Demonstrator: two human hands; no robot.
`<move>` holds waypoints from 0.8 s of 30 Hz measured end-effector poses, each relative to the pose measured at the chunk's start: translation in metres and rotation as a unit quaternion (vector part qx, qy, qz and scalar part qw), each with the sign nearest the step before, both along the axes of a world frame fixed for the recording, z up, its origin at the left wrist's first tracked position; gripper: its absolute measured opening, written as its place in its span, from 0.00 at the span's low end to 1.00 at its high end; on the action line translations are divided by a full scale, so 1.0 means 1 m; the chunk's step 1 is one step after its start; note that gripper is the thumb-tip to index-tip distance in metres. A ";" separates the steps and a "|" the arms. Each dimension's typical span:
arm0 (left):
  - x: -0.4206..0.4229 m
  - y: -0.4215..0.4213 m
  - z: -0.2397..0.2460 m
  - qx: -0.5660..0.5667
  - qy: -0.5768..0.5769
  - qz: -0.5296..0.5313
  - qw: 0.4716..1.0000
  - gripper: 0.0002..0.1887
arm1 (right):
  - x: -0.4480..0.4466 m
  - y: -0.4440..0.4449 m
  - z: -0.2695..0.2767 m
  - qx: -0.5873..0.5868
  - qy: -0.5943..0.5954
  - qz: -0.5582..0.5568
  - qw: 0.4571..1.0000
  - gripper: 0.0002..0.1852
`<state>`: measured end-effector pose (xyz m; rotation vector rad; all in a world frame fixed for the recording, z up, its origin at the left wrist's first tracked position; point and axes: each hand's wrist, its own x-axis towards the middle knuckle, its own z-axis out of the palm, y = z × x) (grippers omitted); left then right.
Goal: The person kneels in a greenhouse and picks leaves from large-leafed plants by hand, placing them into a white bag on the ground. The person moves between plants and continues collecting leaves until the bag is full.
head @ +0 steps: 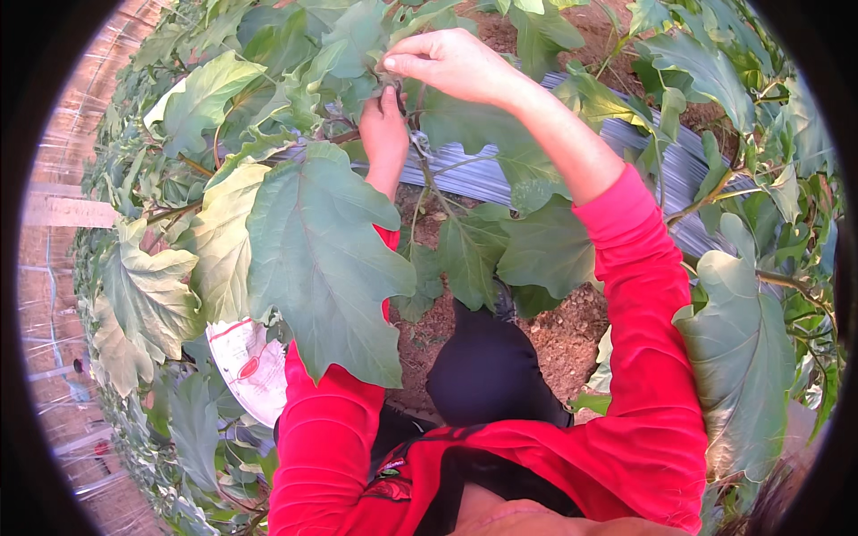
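Note:
My left hand point(385, 130) is closed around a dark stem of a leafy plant that looks like eggplant, thumb pointing up. Just above it, my right hand point(449, 63) reaches in from the right, thumb and forefinger pinched together at the top of the same shoot point(389, 79). What lies between those fingertips is too small to make out. Below the hands, a pale tie point(420, 142) sits on the stem point(429, 174). One broad green leaf point(328, 261) hangs in front of my left forearm and hides much of it.
Silvery plastic mulch film point(469, 171) runs under the plants, with brown soil point(563, 328) nearer me. A white container or bag with red print point(248, 368) stands at my left, partly behind leaves. A large leaf point(737, 362) stands close by my right sleeve.

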<state>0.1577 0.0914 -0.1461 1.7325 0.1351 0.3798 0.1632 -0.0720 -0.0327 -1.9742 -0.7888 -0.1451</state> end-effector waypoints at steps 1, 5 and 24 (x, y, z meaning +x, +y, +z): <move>0.000 -0.002 -0.003 0.009 -0.003 0.006 1.000 0.19 | -0.001 0.000 -0.001 0.008 0.009 -0.001 1.000 0.18; -0.003 -0.021 -0.001 -0.092 0.007 0.040 0.995 0.18 | -0.004 0.003 -0.007 0.029 0.008 -0.005 1.000 0.18; -0.036 -0.030 -0.016 0.003 -0.062 0.053 0.997 0.15 | -0.031 -0.008 -0.042 0.017 -0.130 -0.294 0.947 0.15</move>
